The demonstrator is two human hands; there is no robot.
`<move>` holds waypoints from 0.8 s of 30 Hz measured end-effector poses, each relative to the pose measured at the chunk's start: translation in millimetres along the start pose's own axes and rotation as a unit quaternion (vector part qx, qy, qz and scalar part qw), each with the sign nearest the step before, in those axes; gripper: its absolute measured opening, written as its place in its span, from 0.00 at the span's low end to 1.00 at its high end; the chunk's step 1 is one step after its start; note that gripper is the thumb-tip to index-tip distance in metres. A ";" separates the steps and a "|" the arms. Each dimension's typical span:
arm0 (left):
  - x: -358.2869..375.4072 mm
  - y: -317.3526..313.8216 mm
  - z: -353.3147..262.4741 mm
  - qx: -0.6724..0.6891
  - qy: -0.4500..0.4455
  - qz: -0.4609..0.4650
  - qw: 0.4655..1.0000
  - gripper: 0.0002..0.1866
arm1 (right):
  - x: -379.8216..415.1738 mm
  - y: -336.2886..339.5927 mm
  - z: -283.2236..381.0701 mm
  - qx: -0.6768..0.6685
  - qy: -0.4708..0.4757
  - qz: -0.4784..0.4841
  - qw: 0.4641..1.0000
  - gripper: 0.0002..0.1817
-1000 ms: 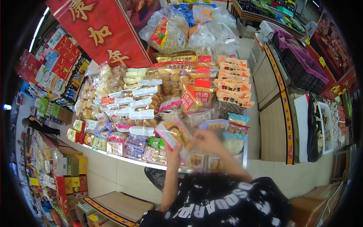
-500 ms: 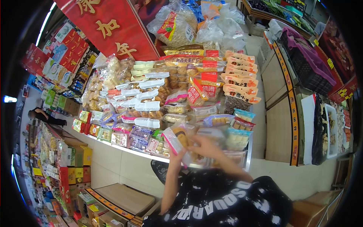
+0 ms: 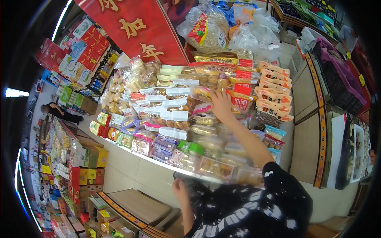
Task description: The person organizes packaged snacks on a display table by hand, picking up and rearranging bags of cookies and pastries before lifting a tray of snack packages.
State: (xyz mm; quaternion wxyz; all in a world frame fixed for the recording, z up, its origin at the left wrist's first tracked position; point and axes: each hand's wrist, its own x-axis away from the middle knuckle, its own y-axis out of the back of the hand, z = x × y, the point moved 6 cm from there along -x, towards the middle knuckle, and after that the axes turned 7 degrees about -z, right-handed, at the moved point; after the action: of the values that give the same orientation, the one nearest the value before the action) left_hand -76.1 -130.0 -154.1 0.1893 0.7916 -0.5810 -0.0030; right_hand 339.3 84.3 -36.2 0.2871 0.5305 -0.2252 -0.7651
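Observation:
My right hand (image 3: 220, 104) reaches over the middle of the display table. Its fingers are closed on the right end of a clear bag of pastries (image 3: 201, 93), which lies over other packets. Close by are a pink-edged packet (image 3: 203, 108) and a red snack bag (image 3: 242, 104). My left hand (image 3: 181, 192) hangs low in front of the table edge, away from the goods. It holds nothing that I can see, and its fingers are loosely bent. Below my right forearm, several clear packs, including a plastic box of pastries (image 3: 215, 168), look blurred.
White-topped bread bags (image 3: 174, 116) fill the table's middle left. Orange-topped bags (image 3: 274, 92) stand in a row at the right. Behind is a red banner (image 3: 137, 29). Wooden counters (image 3: 305, 139) flank the right aisle; a person (image 3: 61, 112) is far left.
Both hands were together on a pink-edged pastry packet near the front. My right hand has moved up and inward to the table's middle; my left has let go and dropped. The view has shifted.

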 end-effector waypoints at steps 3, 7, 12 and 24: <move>-5.3 13.2 50.0 -0.167 0.002 -0.042 0.985 0.37 | -9.0 -80.3 -14.1 0.090 0.071 0.056 0.992 0.28; -23.0 -9.1 99.6 -0.301 0.020 0.002 0.953 0.57 | -14.1 -136.1 -15.5 0.074 0.130 0.110 0.983 0.29; -25.8 -37.4 70.0 -0.494 0.201 0.020 0.846 0.62 | 9.0 -185.3 -62.0 0.127 0.041 0.215 0.967 0.33; -47.9 -35.4 77.5 -0.552 0.207 -0.013 0.808 0.57 | 50.6 -167.0 -27.6 0.096 0.052 0.267 0.957 0.23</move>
State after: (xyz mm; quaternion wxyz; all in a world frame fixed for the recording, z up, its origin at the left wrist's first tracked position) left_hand -76.5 -99.9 -247.1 0.7101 0.5427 -0.4183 -0.1618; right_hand 318.0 171.4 -188.5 0.4404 0.5150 -0.4159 -0.6065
